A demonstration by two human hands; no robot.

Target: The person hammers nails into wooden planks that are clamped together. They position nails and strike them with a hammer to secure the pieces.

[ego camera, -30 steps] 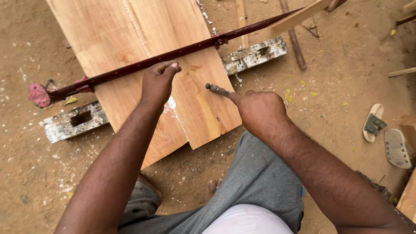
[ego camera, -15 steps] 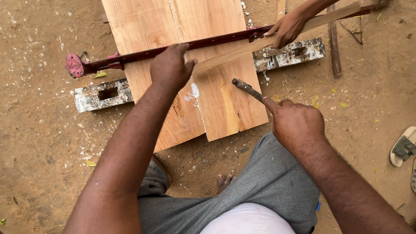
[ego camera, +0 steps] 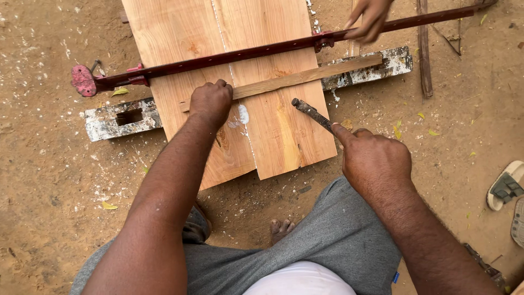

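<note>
— Since a moment ago, what has shifted?

— Both hands sit lower in the view, and the co-worker's hand has slid along the red clamp toward its far end. The slat now lies flat across the boards instead of angling up.

— Where is the slat exactly?

— Across both boards, just below the clamp and roughly parallel to it, its right end reaching over the painted block.

— And the person's hands?

— The left hand is curled shut, knuckles up, pressing down on the slat's left end, beside a white glue smear on the seam. The right hand is closed around a dark tool, index finger stretched along the shaft; the tip hovers over the right board, just below the slat. Whether it touches the wood, I cannot tell.

— What lies around them?

— The boards rest on two paint-spattered blocks on the sandy ground. Grey trousers and a bare foot show below the boards. A sandal lies at the right edge.
</note>
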